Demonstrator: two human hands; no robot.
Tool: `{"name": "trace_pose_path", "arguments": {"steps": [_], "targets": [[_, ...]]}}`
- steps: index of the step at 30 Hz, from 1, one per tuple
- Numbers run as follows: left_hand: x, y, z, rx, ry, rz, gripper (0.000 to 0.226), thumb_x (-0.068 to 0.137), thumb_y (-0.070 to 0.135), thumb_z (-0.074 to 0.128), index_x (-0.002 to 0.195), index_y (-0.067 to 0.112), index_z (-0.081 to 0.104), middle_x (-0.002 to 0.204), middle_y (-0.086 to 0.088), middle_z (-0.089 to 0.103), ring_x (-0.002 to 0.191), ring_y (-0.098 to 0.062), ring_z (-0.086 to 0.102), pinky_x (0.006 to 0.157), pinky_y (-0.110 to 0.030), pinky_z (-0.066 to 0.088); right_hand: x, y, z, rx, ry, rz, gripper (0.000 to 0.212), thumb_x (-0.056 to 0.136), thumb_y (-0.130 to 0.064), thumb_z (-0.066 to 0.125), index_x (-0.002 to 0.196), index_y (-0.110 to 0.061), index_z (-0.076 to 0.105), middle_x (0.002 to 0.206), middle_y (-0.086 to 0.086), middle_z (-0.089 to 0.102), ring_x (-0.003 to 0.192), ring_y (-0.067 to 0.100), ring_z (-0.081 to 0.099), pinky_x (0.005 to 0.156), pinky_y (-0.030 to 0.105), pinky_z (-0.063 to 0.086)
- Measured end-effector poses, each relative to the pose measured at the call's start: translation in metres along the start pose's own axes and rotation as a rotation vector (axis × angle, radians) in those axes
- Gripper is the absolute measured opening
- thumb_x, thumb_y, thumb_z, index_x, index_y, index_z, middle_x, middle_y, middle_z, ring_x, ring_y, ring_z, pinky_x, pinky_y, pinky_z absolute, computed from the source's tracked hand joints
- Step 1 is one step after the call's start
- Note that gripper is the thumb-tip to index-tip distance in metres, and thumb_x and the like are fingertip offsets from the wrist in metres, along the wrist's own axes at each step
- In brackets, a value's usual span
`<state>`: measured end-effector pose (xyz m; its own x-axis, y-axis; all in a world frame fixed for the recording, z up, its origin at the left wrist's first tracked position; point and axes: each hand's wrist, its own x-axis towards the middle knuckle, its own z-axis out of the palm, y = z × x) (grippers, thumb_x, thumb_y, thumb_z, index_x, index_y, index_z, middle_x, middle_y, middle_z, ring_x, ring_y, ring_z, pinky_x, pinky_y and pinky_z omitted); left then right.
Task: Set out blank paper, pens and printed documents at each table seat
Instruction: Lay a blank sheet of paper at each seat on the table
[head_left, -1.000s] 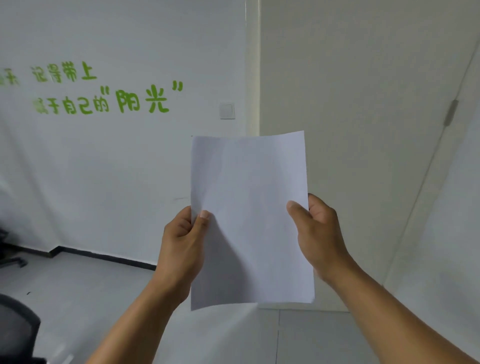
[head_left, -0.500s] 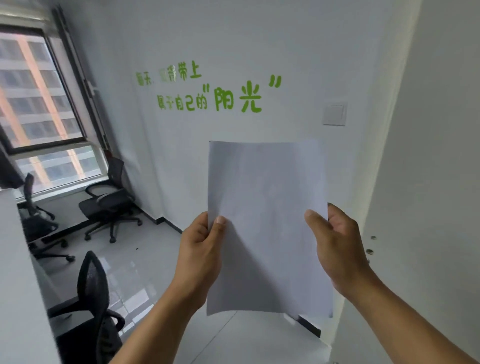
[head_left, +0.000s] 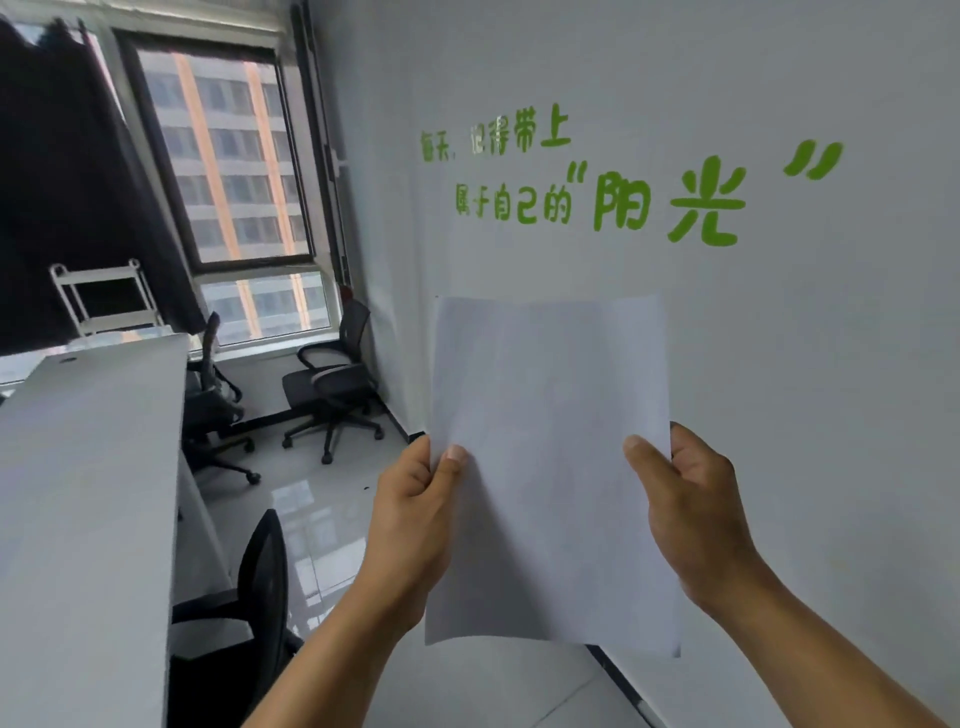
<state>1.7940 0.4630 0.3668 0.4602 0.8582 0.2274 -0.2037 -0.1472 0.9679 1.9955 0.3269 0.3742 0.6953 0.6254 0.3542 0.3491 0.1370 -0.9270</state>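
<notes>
Holding 1 blank sheet of paper (head_left: 550, 467) upright in mid-air, pinched at its side edges by left hand (head_left: 415, 514) and right hand (head_left: 691, 519), indicates placement on the white counter (head_left: 88, 493) is not yet done.

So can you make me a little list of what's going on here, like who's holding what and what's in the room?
held thing: paper, white, upright in the air
left hand: pinches the paper's left edge, thumb in front
right hand: pinches the paper's right edge, thumb in front
table: long, white, at the left; no paper or pens seen on it
chairs: black, one near, one by the window, one tucked at the table
wall: white with green lettering
window: buildings outside
</notes>
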Motion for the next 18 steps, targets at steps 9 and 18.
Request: {"name": "trace_pose_path", "arguments": {"steps": [9,18], "targets": [[0.095,-0.022,-0.065,0.096,0.193,-0.001,0.025,0.117,0.027,0.051,0.118,0.022,0.076,0.108,0.003,0.085,0.095,-0.010,0.079,0.075,-0.021,0.061,0.111,0.039,0.113,0.108,-0.213,0.026,0.066,0.091,-0.052,0.064,0.103,0.011,0.047,0.078,0.008,0.044,0.071,0.027,0.036,0.064,0.044,0.037],[0.186,-0.062,-0.100,0.236,0.426,-0.014,0.031,0.117,0.033,0.052,0.106,0.043,0.079,0.109,0.012,0.084,0.097,-0.003,0.079,0.075,-0.014,0.058,0.229,0.108,0.224,0.167,-0.386,0.004,0.051,0.091,-0.052,0.064,0.084,-0.004,0.050,0.065,-0.001,0.032,0.060,0.020,0.026,0.052,0.032,0.028]]}}
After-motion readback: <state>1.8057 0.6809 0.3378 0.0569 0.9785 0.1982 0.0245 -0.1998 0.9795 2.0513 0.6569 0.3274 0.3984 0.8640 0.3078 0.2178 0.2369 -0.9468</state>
